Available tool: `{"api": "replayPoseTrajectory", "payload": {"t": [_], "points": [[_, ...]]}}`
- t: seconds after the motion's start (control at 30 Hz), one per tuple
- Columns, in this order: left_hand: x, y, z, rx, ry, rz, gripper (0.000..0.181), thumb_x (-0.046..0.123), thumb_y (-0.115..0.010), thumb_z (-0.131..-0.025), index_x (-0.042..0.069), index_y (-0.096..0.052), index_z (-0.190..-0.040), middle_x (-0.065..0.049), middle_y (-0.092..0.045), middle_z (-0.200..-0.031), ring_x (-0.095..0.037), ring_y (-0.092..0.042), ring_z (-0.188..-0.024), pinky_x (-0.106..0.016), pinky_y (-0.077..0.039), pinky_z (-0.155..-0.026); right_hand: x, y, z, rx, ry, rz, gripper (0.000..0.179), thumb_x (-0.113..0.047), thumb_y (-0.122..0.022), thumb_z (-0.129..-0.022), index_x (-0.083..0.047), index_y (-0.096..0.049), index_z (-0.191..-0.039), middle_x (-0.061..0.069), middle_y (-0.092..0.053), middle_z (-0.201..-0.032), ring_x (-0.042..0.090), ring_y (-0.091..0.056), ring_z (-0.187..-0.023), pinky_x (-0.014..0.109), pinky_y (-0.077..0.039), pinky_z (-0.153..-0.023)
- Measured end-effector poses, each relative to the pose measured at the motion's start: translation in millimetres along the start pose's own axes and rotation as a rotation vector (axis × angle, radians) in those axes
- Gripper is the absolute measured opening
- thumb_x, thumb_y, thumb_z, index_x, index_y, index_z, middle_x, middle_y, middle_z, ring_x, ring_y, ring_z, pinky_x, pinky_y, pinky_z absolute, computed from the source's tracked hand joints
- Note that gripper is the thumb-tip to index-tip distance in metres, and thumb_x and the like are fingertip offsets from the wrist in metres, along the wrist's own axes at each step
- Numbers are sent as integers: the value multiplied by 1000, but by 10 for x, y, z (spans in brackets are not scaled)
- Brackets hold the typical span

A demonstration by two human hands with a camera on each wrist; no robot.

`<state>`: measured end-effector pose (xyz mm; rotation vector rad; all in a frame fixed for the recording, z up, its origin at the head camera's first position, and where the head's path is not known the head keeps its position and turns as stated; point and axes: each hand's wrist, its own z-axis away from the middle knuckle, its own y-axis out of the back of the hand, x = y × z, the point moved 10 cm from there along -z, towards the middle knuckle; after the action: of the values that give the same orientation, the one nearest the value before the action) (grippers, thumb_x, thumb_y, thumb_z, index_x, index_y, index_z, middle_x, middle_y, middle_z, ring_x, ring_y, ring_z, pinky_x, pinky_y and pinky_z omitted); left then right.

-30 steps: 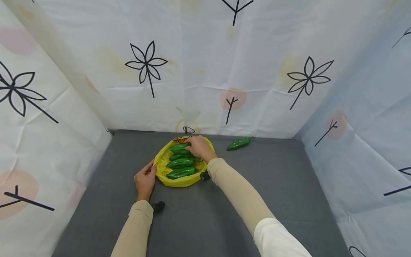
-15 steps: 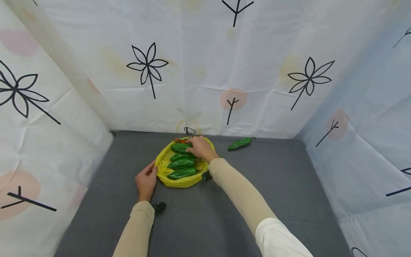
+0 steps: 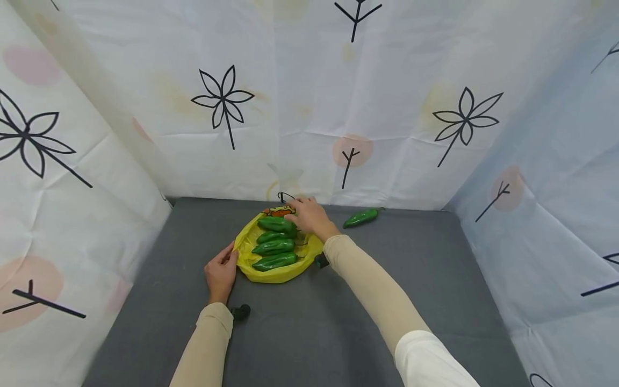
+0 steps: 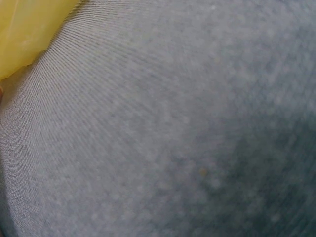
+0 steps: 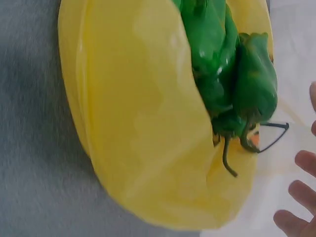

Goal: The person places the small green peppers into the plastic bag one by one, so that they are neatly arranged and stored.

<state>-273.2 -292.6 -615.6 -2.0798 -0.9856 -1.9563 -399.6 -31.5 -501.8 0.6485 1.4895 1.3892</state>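
Observation:
A yellow plastic bag (image 3: 275, 276), its mouth spread wide, lies on the grey table with several long green peppers (image 3: 274, 246) in a row inside. At the bag's left edge, my left hand (image 3: 221, 274) pinches the rim between thumb and fingers. My right hand (image 3: 309, 216) is over the bag's far right side, beside the stem end of the farthest pepper (image 3: 275, 224). In the right wrist view its fingertips (image 5: 291, 222) are spread and hold nothing, apart from the peppers (image 5: 256, 79). The left wrist view catches only a corner of the bag (image 4: 29, 29).
One more green pepper (image 3: 360, 217) lies on the table (image 3: 411, 279) to the right of the bag, near the back edge. White patterned cloth (image 3: 387, 107) hangs behind the table and along both sides.
My right hand has let go of the farthest pepper and drawn back a little to the right, its fingers loosening. The left hand stays at the bag's rim.

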Motion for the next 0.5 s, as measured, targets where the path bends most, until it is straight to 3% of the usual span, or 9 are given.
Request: {"api": "replayPoseTrajectory", "payload": {"t": [0.2, 0.5], "points": [[-26, -12, -17, 3, 2, -15, 30, 31, -69, -97, 28, -75, -126, -6, -79, -114, 19, -60, -83, -1, -45, -73, 138, 92, 20, 36, -5, 63, 61, -62, -47, -102, -38, -38, -157, 5, -30, -167, 37, -29, -152, 59, -30, -121], [8, -3, -2, 3, -8, -36, 30, 30, -69, -97, 26, -75, -127, -6, -79, -114, 21, -58, -80, 0, -43, -72, 459, 122, 91, 49, -64, 95, 66, -67, -38, -102, -40, -29, -161, 2, -18, -172, 37, -17, -158, 65, -12, -125]]}}
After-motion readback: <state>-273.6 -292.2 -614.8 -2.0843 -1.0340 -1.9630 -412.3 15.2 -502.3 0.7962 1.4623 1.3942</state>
